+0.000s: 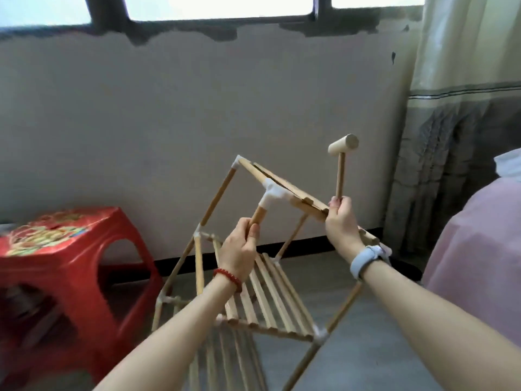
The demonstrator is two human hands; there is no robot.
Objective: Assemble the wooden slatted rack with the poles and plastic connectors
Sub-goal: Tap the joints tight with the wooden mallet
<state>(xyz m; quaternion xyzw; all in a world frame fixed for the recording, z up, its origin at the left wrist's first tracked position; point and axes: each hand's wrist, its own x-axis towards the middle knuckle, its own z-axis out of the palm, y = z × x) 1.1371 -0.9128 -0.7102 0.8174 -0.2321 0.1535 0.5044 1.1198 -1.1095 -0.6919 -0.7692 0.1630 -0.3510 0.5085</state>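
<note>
**Q:** Two hands are working here; what are the fingers doing?

**A:** Fingers of the left hand (239,249) are curling round a wooden pole (257,216), gripping it just below a white plastic connector (272,196). Fingers of the right hand (342,224) are pinching the lower end of a small wooden mallet (341,165), whose handle is standing nearly upright and whose head is hanging above the top shelf.

**Q:** Where is the rack sitting?

**A:** The slatted rack (267,300) is standing tilted on the grey floor (375,345), between a red plastic stool (64,266) on the left and a pink-covered surface (479,249) on the right. Its lower slatted tiers are already joined by poles and connectors; the top slatted panel (284,184) is lying at a slant between the two hands.

**Q:** Which step is being carried out?

**A:** Judging from the raised mallet and the steadying grip, the person is seating the upper joints, most likely the pole into the connector beside the left hand. Most of the frame is looking assembled, so the task appears late in its course.

**Q:** What is the next move calling for?

**A:** Probably a short, square tap on the connector, with the left hand bracing the pole in line with its socket. Whether that joint is fully home cannot be told; the region is blurred.
</note>
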